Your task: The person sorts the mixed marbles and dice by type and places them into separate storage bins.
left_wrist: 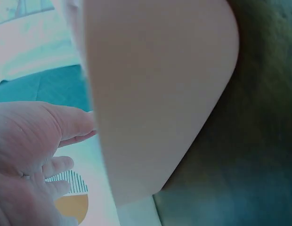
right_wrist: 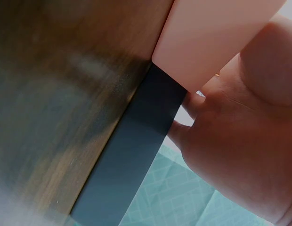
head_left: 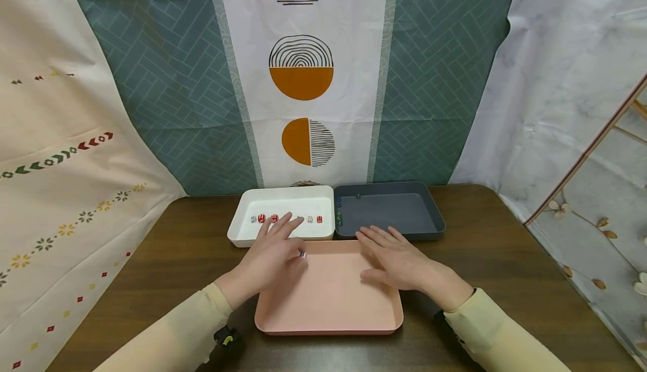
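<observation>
Over the left back corner of the pink tray (head_left: 338, 293) is my left hand (head_left: 275, 257), its thumb and index finger pinching a small die (head_left: 303, 254), white with dark marks, mostly covered by the fingers. Its other fingers stretch toward the white tray (head_left: 237, 231), where red dice (head_left: 261, 218) and pale dice (head_left: 310, 219) lie in a row, partly behind the hand. My right hand (head_left: 399, 262) hovers above the pink tray's right back part with its fingers straight, holding nothing. In the left wrist view, the pink tray's wall (left_wrist: 155, 94) hides the fingertips.
Behind the pink tray, right of the white one, a dark grey tray (head_left: 389, 212) holds green dice (head_left: 339, 218) and blue dice (head_left: 338, 199) along its left side. All three trays stand on a brown wooden table (head_left: 485, 248), with patterned cloths (head_left: 429, 80) hanging around it.
</observation>
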Available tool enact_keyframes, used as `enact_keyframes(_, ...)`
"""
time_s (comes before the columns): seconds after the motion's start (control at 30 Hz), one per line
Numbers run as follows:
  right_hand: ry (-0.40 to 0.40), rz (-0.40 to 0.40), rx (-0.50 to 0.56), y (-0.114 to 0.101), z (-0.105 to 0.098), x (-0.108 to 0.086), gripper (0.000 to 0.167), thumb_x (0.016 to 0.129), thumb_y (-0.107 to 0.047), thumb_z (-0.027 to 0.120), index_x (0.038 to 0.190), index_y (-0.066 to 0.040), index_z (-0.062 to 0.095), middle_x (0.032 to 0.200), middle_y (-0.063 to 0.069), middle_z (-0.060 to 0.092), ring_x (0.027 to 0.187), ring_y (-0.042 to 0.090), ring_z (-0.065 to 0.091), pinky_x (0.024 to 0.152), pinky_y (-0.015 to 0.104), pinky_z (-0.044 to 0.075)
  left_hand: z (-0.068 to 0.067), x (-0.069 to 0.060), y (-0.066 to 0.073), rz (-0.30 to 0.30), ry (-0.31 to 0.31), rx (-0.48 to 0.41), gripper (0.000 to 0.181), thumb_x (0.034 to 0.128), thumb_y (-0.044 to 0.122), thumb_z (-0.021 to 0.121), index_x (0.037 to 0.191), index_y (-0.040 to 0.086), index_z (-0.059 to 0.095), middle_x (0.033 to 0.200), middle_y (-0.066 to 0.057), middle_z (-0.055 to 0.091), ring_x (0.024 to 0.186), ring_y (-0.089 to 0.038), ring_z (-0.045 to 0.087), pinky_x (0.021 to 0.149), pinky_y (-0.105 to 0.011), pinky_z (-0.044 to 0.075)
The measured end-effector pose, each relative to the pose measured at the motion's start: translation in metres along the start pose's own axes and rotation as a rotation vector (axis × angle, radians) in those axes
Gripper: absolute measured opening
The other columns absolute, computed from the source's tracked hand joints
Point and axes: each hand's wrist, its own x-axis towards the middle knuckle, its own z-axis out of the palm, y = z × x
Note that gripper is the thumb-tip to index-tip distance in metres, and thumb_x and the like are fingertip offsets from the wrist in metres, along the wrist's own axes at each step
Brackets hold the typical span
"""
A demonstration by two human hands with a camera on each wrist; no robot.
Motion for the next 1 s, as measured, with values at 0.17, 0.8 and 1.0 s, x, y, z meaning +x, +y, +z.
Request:
enact_keyframes(0.17, 0.0, -0.004, 0.002, 0.0, 0.0, 0.0, 0.087, 0.107, -0.05, 0.072, 0.173, -0.006, 0.036, 0.179, 0.015, 0.032, 0.166, 0.038, 0.026, 0.133, 0.064, 0.014, -0.007, -0.001, -0.007, -0.003, 0.022, 0.006, 0.018, 0.0905, 0.009, 0.092, 0.097, 0.019, 0.079, 0.159, -0.023, 0.057, 0.156, -0.052, 0.04, 0.119, -0.083, 0.028)
enact_keyframes(0.8, 0.007, -0.006, -0.014, 0.001, 0.001, 0.001, 0.087, 0.107, -0.049, 0.073, 0.173, -0.007, 0.036, 0.178, 0.015, 0.033, 0.166, 0.039, 0.026, 0.133, 0.064, 0.014, -0.02, -0.002, -0.04, -0.12, 0.048, 0.098, 0.018, 0.0888, 0.012, 0.094, 0.092, 0.021, 0.079, 0.159, -0.025, 0.057, 0.154, -0.053, 0.042, 0.12, -0.081, 0.029)
enact_keyframes(1.0, 0.012, -0.011, -0.015, 0.001, 0.001, 0.0, 0.087, 0.107, -0.049, 0.073, 0.173, -0.007, 0.036, 0.178, 0.015, 0.033, 0.166, 0.039, 0.027, 0.133, 0.064, 0.014, -0.022, -0.004, -0.045, -0.143, 0.054, 0.089, 0.017, 0.0881, 0.013, 0.095, 0.093, 0.019, 0.08, 0.158, -0.026, 0.057, 0.153, -0.054, 0.043, 0.118, -0.083, 0.028)
